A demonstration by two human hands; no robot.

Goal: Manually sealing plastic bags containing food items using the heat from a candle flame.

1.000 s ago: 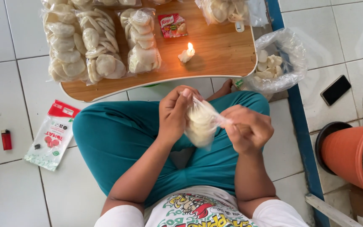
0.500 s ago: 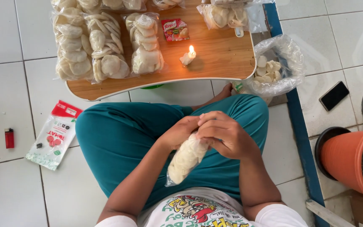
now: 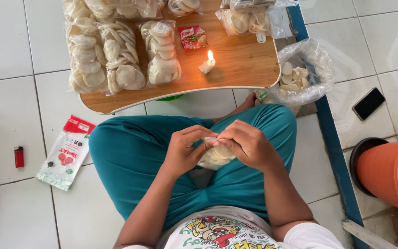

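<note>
Over my lap, my left hand (image 3: 186, 150) and my right hand (image 3: 246, 144) meet fingertip to fingertip, both pinching the top of a small clear plastic bag of pale round crackers (image 3: 216, 158). The bag hangs just below the hands, mostly hidden by them. I sit cross-legged in teal trousers. In front of my knees stands a low wooden table (image 3: 240, 64) with a lit candle stub (image 3: 207, 64) near its front edge.
Several filled cracker bags (image 3: 116, 55) lie on the table with a small red sachet (image 3: 192, 37). An open bag of loose crackers (image 3: 302, 74) sits at right. A red lighter (image 3: 19, 156), a white-and-red pouch (image 3: 67, 152), a phone (image 3: 368, 103) and an orange pot (image 3: 388, 170) rest on the tiled floor.
The hands lowered from chest height to the lap and closed together. The bag, earlier hanging long below the hands, is now tucked under them with its top pinched.
</note>
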